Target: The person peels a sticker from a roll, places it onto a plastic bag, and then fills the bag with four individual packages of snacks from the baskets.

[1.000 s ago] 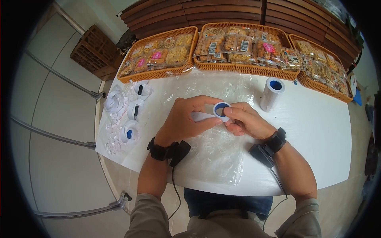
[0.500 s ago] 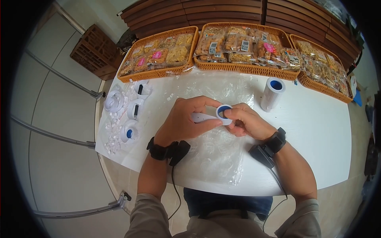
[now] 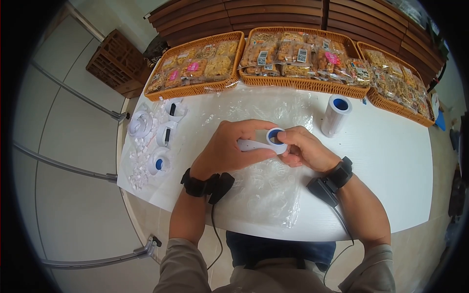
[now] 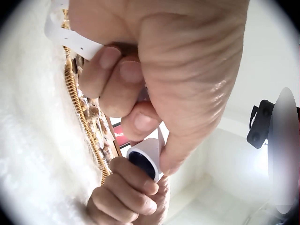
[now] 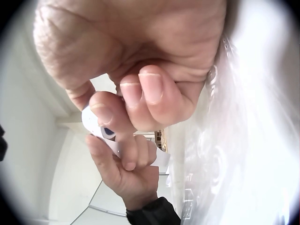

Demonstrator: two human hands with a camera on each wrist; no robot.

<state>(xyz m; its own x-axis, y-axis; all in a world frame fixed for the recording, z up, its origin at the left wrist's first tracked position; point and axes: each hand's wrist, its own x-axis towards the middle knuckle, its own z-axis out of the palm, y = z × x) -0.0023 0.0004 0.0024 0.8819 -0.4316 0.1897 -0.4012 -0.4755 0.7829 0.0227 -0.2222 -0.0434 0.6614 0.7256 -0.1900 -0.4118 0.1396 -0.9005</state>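
Between both hands, over the table's middle, is a small roll of white label tape (image 3: 280,149) with a blue core. My left hand (image 3: 225,146) pinches the roll's side between thumb and forefinger; its other fingers curl under the palm. A loose white strip (image 3: 250,145) runs from the roll into the left palm, and in the left wrist view the strip (image 4: 70,40) comes out past the curled fingers. My right hand (image 3: 312,150) grips the roll's right side, thumb at the core's opening. The right wrist view shows the roll (image 5: 90,121) partly hidden behind the fingers.
Clear plastic sheeting (image 3: 264,195) lies under the hands. A larger white roll (image 3: 334,122) stands at the right. Paper scraps (image 3: 141,166), small rolls and black pens lie at the left. Wicker baskets (image 3: 303,87) of packaged snacks line the back edge.
The roll has shifted slightly right and turned between the fingers, and more of the white strip shows on its left. Both arms stay nearly where they were.
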